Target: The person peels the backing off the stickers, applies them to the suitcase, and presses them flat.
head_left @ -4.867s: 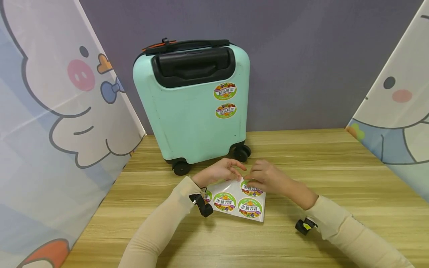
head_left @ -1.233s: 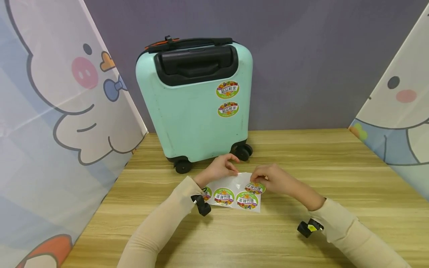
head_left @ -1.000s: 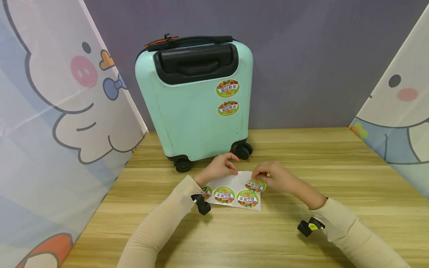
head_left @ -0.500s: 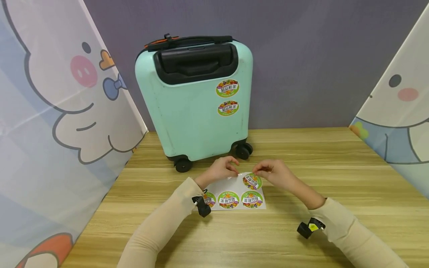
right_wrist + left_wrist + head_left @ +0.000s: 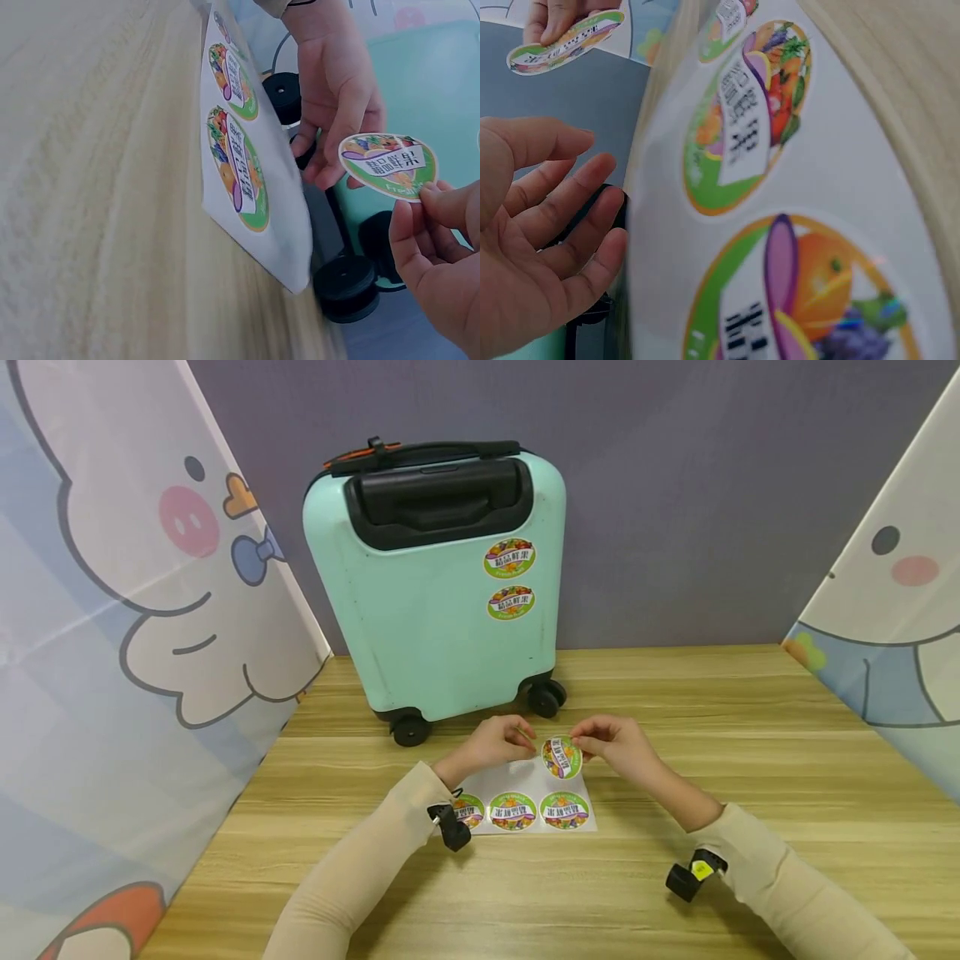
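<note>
An oval fruit-label sticker [image 5: 562, 757], green and white with printed fruit, is pinched at its edge between the thumb and fingertips of my right hand [image 5: 618, 750]. In the right wrist view the sticker [image 5: 388, 166] is held up off the backing sheet [image 5: 279, 202], its printed face showing. My left hand [image 5: 491, 743] is by the sheet's far edge, fingers loosely bent with nothing between them, as the left wrist view shows. On the sheet a row of similar stickers [image 5: 512, 811] lies along the near side; the left one is partly hidden by the wrist camera.
Behind the hands a mint-green suitcase [image 5: 427, 627] stands on black wheels [image 5: 409, 730], with two matching stickers [image 5: 510, 558] on its right side. A wood-grain table [image 5: 675, 710] lies beneath. A grey panel and cartoon-printed cloths enclose the back and sides.
My right hand has peeled the sticker from the sheet's far right corner and turned it upright. The sheet has settled flatter, and my left fingers have come slightly away from its edge.
</note>
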A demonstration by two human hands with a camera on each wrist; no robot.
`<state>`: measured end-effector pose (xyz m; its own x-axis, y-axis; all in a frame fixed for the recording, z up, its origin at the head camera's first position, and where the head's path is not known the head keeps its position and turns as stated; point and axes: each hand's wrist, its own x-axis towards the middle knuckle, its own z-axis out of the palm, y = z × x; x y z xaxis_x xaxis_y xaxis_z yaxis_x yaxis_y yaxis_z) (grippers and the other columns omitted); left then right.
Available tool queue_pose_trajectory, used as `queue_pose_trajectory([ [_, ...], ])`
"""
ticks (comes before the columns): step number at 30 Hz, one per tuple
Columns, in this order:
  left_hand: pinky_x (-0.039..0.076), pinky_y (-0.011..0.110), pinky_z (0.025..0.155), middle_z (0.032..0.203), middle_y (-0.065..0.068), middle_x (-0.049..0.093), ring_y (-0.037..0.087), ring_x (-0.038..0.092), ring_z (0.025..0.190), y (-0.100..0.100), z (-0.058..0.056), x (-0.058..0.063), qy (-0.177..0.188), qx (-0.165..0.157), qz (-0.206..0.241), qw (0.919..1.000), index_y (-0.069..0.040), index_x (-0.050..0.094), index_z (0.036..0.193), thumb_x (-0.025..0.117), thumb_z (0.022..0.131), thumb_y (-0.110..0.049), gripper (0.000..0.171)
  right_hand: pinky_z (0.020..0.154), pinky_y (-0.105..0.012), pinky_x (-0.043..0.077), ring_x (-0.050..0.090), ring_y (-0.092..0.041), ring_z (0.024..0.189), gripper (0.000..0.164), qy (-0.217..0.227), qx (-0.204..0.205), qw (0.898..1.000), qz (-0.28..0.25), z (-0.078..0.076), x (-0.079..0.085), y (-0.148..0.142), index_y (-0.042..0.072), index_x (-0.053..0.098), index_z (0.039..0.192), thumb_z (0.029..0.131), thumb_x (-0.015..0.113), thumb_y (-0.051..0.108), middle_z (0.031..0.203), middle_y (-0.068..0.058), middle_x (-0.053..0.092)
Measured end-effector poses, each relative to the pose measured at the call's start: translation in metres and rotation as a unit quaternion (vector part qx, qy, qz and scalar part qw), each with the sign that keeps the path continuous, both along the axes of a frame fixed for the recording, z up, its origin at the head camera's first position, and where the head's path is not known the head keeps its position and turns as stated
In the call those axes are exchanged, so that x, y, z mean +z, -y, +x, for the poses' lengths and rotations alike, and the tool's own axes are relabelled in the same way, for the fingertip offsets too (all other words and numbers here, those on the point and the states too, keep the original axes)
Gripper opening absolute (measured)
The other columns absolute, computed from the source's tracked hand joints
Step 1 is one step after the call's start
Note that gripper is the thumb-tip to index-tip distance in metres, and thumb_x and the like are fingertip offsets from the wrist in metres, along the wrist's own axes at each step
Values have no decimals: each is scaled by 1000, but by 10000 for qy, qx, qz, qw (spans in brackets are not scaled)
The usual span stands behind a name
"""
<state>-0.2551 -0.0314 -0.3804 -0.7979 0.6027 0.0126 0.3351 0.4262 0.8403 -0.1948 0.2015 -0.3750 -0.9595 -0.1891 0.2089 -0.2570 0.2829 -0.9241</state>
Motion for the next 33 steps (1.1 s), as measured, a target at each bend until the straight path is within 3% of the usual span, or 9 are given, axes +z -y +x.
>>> queue_pose_trajectory([
  [5,47,18,64,94,12,74,11,68,79,2,3,1,-45,47,126,9999,7,66,109,74,88,-2,24,70,-37,60,65,-10,70,15,296,-52,9982,-517,-3,-5,-1,-20,62,103,92,62,-10,89,-14,71],
  [12,50,22,75,94,12,73,12,68,84,4,5,-2,-80,300,821,9961,5,68,105,70,90,-3,16,70,-26,58,65,-10,72,18,663,-61,9881,-1386,-3,-8,2,-25,55,106,93,57,-12,87,-7,67],
  [18,55,28,73,99,13,73,15,68,87,2,7,-3,354,690,1430,9867,4,68,107,63,96,-6,16,73,-25,58,64,-12,75,10,984,-16,9739,-2046,-3,-10,4,-13,61,101,95,52,-13,88,-4,62],
  [25,57,41,79,102,15,72,21,71,91,-3,14,-4,579,964,1998,9734,7,66,111,62,96,-4,19,77,-25,57,64,-14,78,21,1260,-143,9556,-2660,-3,-9,8,4,63,93,97,50,-13,90,-5,59],
  [33,57,39,84,102,11,71,16,68,91,-6,20,-10,932,882,2360,9632,6,64,116,64,96,-8,25,78,-22,56,63,-13,79,22,1375,-337,9374,-3183,-4,-10,16,5,62,92,99,48,-11,89,-4,58],
])
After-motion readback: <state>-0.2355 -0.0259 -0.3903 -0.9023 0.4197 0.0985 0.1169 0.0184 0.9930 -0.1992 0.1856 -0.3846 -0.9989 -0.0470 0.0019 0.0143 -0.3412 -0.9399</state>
